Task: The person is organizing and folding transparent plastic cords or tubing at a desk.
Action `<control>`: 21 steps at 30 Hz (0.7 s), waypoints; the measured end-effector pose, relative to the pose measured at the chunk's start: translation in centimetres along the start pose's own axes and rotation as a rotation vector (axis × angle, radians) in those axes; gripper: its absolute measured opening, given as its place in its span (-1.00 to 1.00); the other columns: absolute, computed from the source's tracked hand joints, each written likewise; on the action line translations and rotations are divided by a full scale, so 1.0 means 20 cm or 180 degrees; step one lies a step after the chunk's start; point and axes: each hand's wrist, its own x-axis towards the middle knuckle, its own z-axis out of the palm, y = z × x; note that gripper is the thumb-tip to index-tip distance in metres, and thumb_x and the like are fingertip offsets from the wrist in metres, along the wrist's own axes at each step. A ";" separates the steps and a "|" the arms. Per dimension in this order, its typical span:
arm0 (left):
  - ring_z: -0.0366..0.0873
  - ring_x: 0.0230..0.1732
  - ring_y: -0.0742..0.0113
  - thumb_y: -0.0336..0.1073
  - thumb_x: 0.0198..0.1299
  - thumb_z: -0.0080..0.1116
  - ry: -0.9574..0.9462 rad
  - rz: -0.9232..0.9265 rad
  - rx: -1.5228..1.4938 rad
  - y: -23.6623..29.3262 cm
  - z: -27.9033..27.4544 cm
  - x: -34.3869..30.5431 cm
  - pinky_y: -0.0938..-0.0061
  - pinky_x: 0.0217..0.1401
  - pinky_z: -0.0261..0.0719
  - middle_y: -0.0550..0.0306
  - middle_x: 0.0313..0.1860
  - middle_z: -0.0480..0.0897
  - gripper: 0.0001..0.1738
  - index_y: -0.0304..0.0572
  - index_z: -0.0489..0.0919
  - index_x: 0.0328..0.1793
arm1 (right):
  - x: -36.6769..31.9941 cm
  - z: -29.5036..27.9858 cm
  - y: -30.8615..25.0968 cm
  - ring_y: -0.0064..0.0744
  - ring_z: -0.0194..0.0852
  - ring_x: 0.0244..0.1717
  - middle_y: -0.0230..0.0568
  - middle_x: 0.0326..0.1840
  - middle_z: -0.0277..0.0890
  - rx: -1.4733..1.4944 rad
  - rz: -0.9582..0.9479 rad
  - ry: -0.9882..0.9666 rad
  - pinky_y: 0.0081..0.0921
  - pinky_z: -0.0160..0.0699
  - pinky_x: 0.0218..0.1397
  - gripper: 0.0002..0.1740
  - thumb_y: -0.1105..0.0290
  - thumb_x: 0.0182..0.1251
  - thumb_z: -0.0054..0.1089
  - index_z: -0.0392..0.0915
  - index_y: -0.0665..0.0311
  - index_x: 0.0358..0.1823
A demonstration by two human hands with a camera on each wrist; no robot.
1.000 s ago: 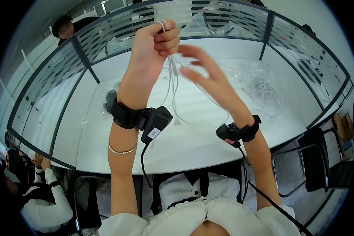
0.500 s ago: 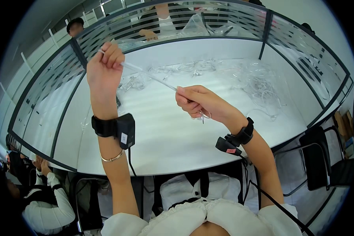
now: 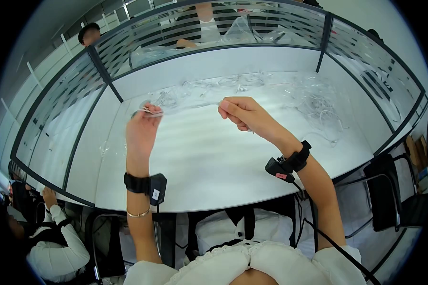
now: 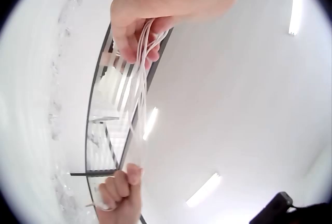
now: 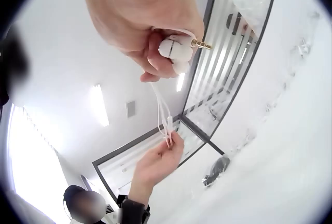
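Above the table (image 3: 190,166): a white earphone cable (image 4: 142,79) spans the gap between two hands, off the surface.
Left hand (image 3: 141,133): over the table's left part, grasping; thumb and fingers pinch several strands, and small loops show at the fingers.
Right hand (image 3: 249,114): over the table's middle, fingers curled round the other end; white earbuds (image 5: 175,49) and a gold-coloured plug (image 5: 203,44) show at its grip.
Cable's long axis: crosswise from hand to hand, roughly along the table's near edge; the strands look nearly straight in the left wrist view.
Plug: juts out of the right hand, pointing to the table side in the right wrist view.
Step in hand: seemingly drawing the strands out straight or gathering them; which, I cannot tell.
Next move: probably calls for a firm left pinch while the right hand guides its end, earbuds and plug kept together and loops untangled.
Clear-wrapped cables (image 3: 321,104): a heap on the table's far right part, well apart from both hands.
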 end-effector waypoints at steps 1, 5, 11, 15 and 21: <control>0.40 0.07 0.18 -0.37 0.31 -0.18 -0.0168 -0.0134 0.0225 0.00 -0.01 -0.04 0.39 0.23 0.34 0.03 -0.07 0.44 -0.73 -0.32 0.38 0.08 | 0.00 0.00 -0.01 -0.76 -0.20 -0.63 -0.64 -0.69 -0.11 -0.0013 -0.0058 0.0066 -0.70 -0.11 -0.59 -0.61 0.07 0.47 -0.12 0.41 0.17 -0.45; 0.21 0.44 0.06 -0.21 0.17 0.09 -0.0648 -0.0246 0.1194 0.03 -0.05 -0.17 0.27 0.43 0.12 -0.08 0.40 0.32 -0.34 -0.29 0.28 0.40 | -0.02 -0.03 -0.11 -0.76 -0.22 -0.63 -0.64 -0.69 -0.13 -0.0185 -0.0224 0.0318 -0.70 -0.14 -0.58 -0.61 0.09 0.46 -0.10 0.41 0.18 -0.46; 0.07 0.51 0.08 -0.20 0.06 0.18 -0.0527 0.1554 0.3617 0.11 0.22 -0.28 0.13 0.53 -0.11 0.02 0.47 0.23 -0.21 -0.15 0.22 0.47 | -0.01 -0.03 -0.14 -0.68 -0.03 -0.59 -0.54 -0.66 0.08 -0.1351 -0.0847 0.0350 -0.63 0.01 -0.55 -0.62 0.14 0.47 -0.10 0.40 0.22 -0.48; 0.11 0.48 0.06 -0.34 0.02 0.28 -0.1195 0.2685 0.5778 0.04 0.50 -0.32 0.00 0.55 -0.24 0.05 0.41 0.27 -0.29 -0.05 0.33 0.36 | -0.06 0.08 -0.20 -0.59 0.03 -0.56 -0.35 -0.63 0.13 -0.1794 -0.0729 -0.0093 -0.54 0.10 -0.49 -0.64 0.21 0.47 -0.12 0.38 0.27 -0.46; 0.34 -0.61 0.56 -0.25 0.34 0.05 -0.1281 -0.0223 0.2838 -0.04 0.43 -0.27 0.60 -0.32 0.47 0.34 -0.62 0.37 -0.81 -0.21 0.55 -0.21 | -0.08 0.01 -0.21 -0.65 0.03 -0.58 -0.47 -0.65 0.12 -0.1514 -0.0966 0.0039 -0.59 0.08 -0.51 -0.62 0.16 0.47 -0.11 0.41 0.27 -0.44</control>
